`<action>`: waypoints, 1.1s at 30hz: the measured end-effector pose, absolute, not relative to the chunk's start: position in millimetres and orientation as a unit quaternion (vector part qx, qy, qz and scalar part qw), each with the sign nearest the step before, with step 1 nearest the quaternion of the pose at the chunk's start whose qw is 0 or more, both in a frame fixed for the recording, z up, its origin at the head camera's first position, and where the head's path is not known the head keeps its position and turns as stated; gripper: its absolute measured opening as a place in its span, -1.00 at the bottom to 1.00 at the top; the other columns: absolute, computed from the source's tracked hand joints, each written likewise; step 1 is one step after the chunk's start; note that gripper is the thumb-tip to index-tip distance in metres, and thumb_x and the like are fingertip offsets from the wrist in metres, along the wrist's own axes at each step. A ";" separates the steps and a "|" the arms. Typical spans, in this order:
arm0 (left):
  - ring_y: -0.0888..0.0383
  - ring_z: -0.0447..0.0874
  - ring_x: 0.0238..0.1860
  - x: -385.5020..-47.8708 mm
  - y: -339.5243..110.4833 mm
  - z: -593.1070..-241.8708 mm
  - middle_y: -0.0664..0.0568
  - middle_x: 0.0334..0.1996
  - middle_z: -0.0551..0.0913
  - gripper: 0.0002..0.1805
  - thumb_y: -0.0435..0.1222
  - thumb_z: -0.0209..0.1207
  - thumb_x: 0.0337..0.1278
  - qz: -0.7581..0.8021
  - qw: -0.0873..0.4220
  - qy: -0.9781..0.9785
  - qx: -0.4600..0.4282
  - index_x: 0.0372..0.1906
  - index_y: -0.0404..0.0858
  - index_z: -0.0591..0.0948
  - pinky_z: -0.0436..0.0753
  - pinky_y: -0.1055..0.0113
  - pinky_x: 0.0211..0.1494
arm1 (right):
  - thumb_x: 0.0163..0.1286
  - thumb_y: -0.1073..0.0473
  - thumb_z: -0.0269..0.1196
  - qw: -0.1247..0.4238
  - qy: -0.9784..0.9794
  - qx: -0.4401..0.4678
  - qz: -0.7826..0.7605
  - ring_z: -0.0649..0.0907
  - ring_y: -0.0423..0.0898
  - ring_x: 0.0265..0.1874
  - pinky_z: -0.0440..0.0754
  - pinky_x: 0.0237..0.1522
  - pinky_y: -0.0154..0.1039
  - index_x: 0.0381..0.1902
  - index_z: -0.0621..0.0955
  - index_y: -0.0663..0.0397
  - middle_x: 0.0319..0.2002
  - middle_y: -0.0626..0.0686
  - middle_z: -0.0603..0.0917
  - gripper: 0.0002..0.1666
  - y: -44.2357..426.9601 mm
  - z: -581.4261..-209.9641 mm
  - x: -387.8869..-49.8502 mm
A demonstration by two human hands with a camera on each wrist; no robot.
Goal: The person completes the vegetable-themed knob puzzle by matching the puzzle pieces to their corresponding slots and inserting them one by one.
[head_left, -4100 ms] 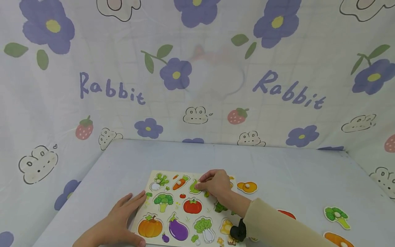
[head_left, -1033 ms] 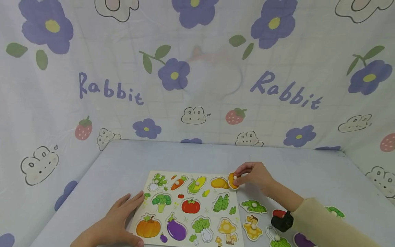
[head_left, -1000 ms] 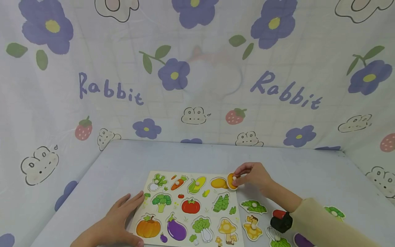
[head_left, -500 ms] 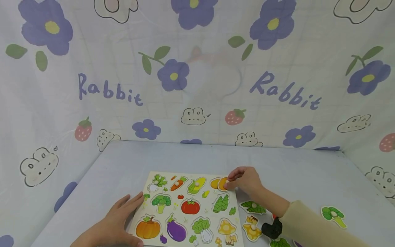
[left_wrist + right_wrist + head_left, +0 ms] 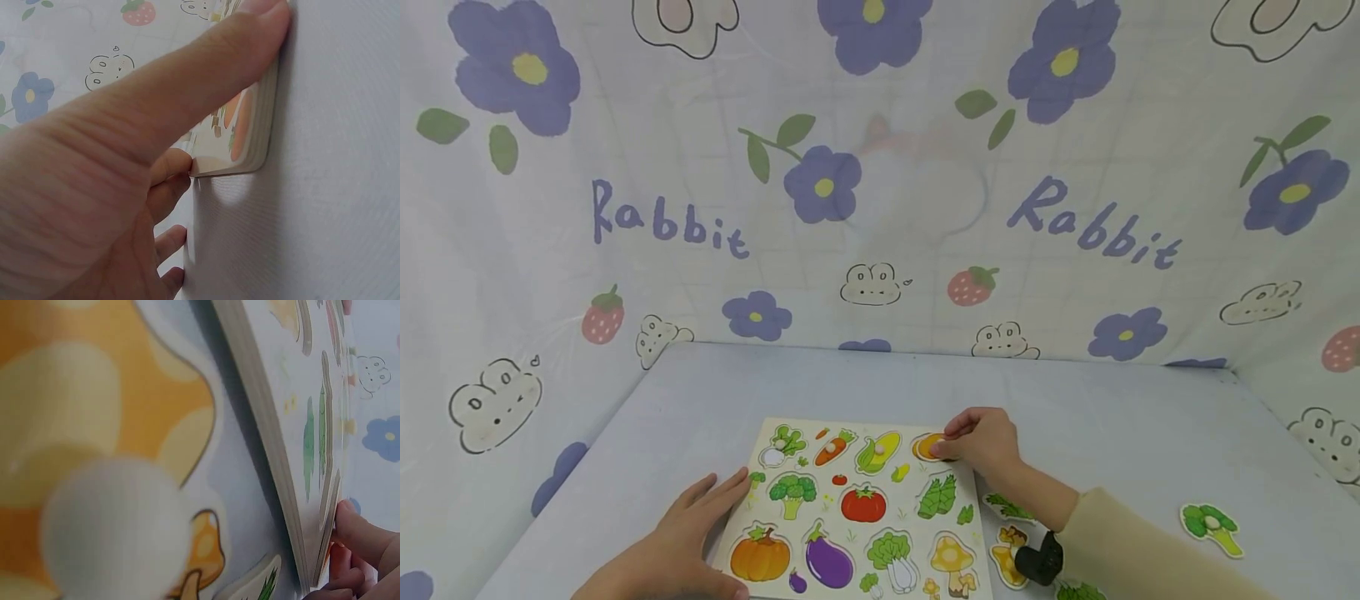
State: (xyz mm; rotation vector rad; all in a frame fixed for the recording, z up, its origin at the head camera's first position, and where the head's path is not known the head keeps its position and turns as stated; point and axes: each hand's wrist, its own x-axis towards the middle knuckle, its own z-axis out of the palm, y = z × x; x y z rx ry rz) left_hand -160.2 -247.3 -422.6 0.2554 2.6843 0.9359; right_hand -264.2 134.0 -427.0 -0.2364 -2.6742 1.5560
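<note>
A cream vegetable puzzle board lies on the table, with radish, carrot and corn knobbed pieces in its top row. My right hand pinches an orange-yellow potato-like puzzle piece over the matching picture at the board's top right corner. Its fingertips partly cover the piece, so whether it is fully seated cannot be told. My left hand rests along the board's left edge with fingers spread. In the left wrist view, the thumb of that hand lies over the board's corner.
Right of the board lie a mushroom piece, a partly covered green spear-shaped piece and a leafy piece. A broccoli piece lies farther right. The right sleeve crosses the table. Behind hangs a printed curtain.
My right hand has moved left from beyond the board's right edge, bringing the potato-like piece over its picture. Earlier it was at the corn piece. The left hand has stayed in place.
</note>
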 end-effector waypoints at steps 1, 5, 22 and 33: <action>-0.23 -0.28 0.49 -160.4 -247.3 -422.9 0.09 0.53 0.09 0.36 0.13 0.62 -0.68 0.326 0.144 0.930 0.089 0.51 -0.09 0.26 0.01 -0.52 0.22 | -0.11 0.25 0.62 0.022 -0.862 -0.076 0.500 0.63 -0.08 -0.48 0.60 -0.48 -0.31 -0.45 0.65 0.14 -0.48 0.02 0.65 -0.66 133.0 -427.6 -264.2; -0.23 -0.30 0.49 -160.6 -247.2 -423.3 0.07 0.54 0.08 0.36 0.12 0.62 -0.66 0.328 0.147 0.929 0.090 0.52 -0.11 0.24 0.03 -0.53 0.21 | -0.09 0.26 0.61 0.028 -0.862 -0.068 0.502 0.62 -0.08 -0.50 0.61 -0.47 -0.31 -0.44 0.64 0.16 -0.49 0.03 0.64 -0.67 129.2 -427.3 -262.6; -0.27 -0.32 0.48 -160.3 -249.0 -423.1 0.05 0.54 0.05 0.37 0.11 0.61 -0.63 0.327 0.146 0.928 0.105 0.53 -0.14 0.21 -0.02 -0.53 0.21 | -0.02 0.33 0.57 0.013 -0.849 -0.042 0.526 0.65 -0.10 -0.41 0.64 -0.32 -0.26 -0.40 0.67 0.16 -0.47 -0.01 0.69 -0.74 131.4 -430.4 -261.6; -0.28 -0.29 0.48 -160.9 -247.6 -421.6 0.06 0.54 0.07 0.37 0.10 0.62 -0.64 0.321 0.146 0.930 0.104 0.53 -0.14 0.22 0.01 -0.52 0.22 | -0.05 0.31 0.59 0.014 -0.855 -0.069 0.514 0.65 -0.09 -0.43 0.65 -0.33 -0.30 -0.39 0.67 0.16 -0.47 0.00 0.68 -0.70 128.7 -428.2 -260.7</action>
